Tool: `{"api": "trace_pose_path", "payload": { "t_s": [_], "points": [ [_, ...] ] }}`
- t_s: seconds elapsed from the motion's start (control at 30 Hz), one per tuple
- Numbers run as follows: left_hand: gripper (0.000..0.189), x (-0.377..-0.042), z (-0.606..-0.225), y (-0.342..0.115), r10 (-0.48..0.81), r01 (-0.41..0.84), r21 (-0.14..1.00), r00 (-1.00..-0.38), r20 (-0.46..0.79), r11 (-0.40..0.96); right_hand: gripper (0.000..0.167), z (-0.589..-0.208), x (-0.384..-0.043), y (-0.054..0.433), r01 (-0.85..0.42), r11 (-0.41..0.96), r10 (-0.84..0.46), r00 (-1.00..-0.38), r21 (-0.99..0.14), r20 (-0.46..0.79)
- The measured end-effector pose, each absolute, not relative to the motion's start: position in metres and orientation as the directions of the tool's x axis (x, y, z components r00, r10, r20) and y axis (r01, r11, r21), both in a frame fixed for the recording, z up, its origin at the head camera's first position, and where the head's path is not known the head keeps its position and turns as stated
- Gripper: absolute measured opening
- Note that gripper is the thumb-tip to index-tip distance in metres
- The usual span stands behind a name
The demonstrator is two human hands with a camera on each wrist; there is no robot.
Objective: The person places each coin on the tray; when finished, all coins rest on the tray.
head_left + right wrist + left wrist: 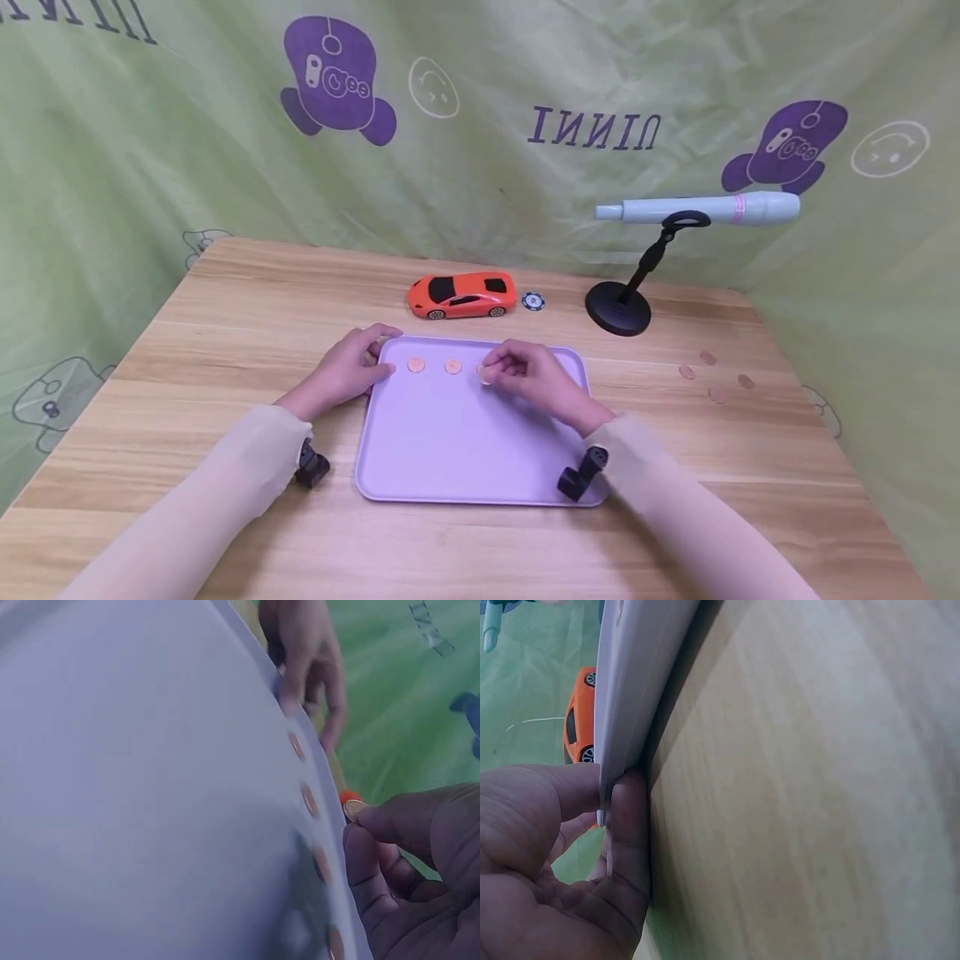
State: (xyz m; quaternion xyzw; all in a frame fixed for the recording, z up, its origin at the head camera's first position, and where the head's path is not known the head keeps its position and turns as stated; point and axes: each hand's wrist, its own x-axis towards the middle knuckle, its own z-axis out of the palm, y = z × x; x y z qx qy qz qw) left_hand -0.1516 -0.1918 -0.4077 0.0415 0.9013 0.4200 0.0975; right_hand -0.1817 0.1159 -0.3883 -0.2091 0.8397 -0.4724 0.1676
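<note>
Two hands occupied | right hand (528, 375): pinching coin (355, 811), thumb to fingertip, near tray's far rim | left hand (348, 367): gripping tray (465, 454), left far corner | row of four coins (310, 800) inside far rim | toy car (465, 295) beyond | judgement: probably placing; brace tray, lower coin flat, release without nudging neighbours

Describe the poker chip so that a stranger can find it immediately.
On the wooden table, beyond the lilac tray, stands an orange toy car. Between it and the microphone stand lies the poker chip, blue and white, unlike the copper-coloured coins.
</note>
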Motion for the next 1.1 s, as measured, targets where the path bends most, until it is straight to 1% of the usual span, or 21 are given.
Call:
{"api": "trace_pose_path", "payload": {
  "t_s": [0.23,0.37,0.47,0.6,0.7,0.8,1.1],
  "points": [
    [0.051,-0.151,-0.408,-0.192,0.165,0.026,0.761,-0.980,-0.107,0.648,0.015,-0.401,-0.171,0.066,-0.224,0.380,-0.639,-0.765,-0.898,-0.079],
    [0.051,-0.150,-0.407,-0.192,0.175,0.060,0.758,-0.982,-0.072,0.649,0.011,-0.403,-0.166,0.048,-0.251,0.360,-0.681,-0.729,-0.899,-0.070],
    [0.051,-0.150,-0.406,-0.192,0.181,0.075,0.755,-0.982,-0.058,0.651,0.009,-0.403,-0.162,0.040,-0.289,0.362,-0.704,-0.708,-0.886,-0.057],
    [0.051,-0.150,-0.406,-0.192,0.182,0.084,0.746,-0.982,-0.051,0.660,0.007,-0.403,-0.158,0.032,-0.373,0.379,-0.728,-0.685,-0.847,-0.024],
    [0.051,-0.150,-0.406,-0.192,0.173,0.083,0.739,-0.984,-0.045,0.669,0.006,-0.401,-0.156,0.029,-0.433,0.408,-0.736,-0.677,-0.804,-0.008],
    [0.051,-0.150,-0.406,-0.192,0.168,0.079,0.736,-0.985,-0.047,0.672,0.004,-0.398,-0.153,0.026,-0.467,0.443,-0.733,-0.680,-0.766,-0.009],
    [0.050,-0.149,-0.407,-0.192,0.166,0.081,0.733,-0.985,-0.044,0.676,0.007,-0.396,-0.152,0.021,-0.468,0.522,-0.711,-0.701,-0.713,-0.060]
  ]
}}
